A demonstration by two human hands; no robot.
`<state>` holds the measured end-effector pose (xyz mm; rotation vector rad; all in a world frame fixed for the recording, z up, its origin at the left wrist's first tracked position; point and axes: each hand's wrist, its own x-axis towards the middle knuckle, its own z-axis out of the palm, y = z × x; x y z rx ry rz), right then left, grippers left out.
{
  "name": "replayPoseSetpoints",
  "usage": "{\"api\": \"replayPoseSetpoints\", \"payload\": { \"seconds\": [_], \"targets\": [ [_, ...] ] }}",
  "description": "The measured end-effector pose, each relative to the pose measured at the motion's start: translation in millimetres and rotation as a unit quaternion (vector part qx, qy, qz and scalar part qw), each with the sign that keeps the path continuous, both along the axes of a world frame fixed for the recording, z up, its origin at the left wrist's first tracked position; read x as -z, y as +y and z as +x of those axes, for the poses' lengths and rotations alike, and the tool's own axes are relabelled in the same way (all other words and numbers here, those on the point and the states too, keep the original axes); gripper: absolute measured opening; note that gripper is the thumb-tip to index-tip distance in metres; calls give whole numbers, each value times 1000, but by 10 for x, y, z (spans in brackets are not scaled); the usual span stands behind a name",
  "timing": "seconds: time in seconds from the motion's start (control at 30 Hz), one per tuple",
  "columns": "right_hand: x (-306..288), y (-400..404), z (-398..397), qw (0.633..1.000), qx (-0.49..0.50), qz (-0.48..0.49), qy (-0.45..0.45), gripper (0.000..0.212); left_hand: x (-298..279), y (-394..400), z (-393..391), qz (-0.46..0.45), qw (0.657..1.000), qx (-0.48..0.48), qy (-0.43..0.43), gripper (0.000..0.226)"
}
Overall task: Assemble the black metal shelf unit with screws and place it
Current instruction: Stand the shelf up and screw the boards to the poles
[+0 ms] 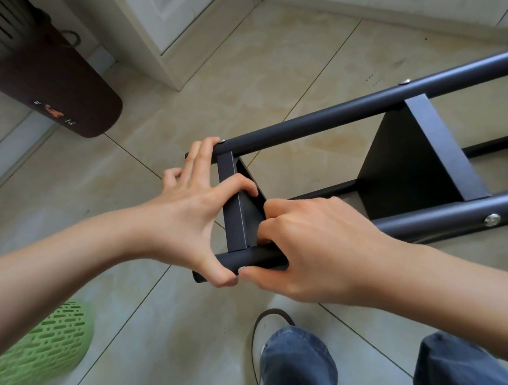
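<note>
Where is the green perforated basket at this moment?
In the head view the green basket lies on the tiled floor in the bottom-left corner, below the left forearm and left of the person's shoe.

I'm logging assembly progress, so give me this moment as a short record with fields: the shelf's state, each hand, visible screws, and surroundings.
shelf unit: black metal shelf unit lies on its side over the tiled floor
left hand: left hand spans the end panel, fingers on the upper tube, thumb on the lower tube
right hand: right hand grips the lower tube beside the panel
screws: screw heads show on the upper tube and on the lower tube
surroundings: green basket, dark mat
</note>
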<state>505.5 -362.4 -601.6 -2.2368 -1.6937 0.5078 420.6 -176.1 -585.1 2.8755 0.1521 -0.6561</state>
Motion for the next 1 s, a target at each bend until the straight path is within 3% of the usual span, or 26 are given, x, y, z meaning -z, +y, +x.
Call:
{"api": "replayPoseSetpoints", "payload": {
  "seconds": [0.2, 0.63, 0.83, 1.0],
  "targets": [
    [-7, 15, -67, 1000, 30, -4, 4, 47, -19, -26, 17, 8, 1000, 6, -3, 89],
    [29, 43, 29, 998, 31, -17, 47, 60, -25, 16, 16, -2, 998, -7, 65, 100],
    [36, -2, 180, 991, -81, -24, 100, 31, 32, 18, -34, -39, 999, -12, 13, 91],
    [51, -125, 261, 994, -70, -7, 89, 23, 86, 32, -90, -63, 997, -14, -32, 88]
  ]
}}
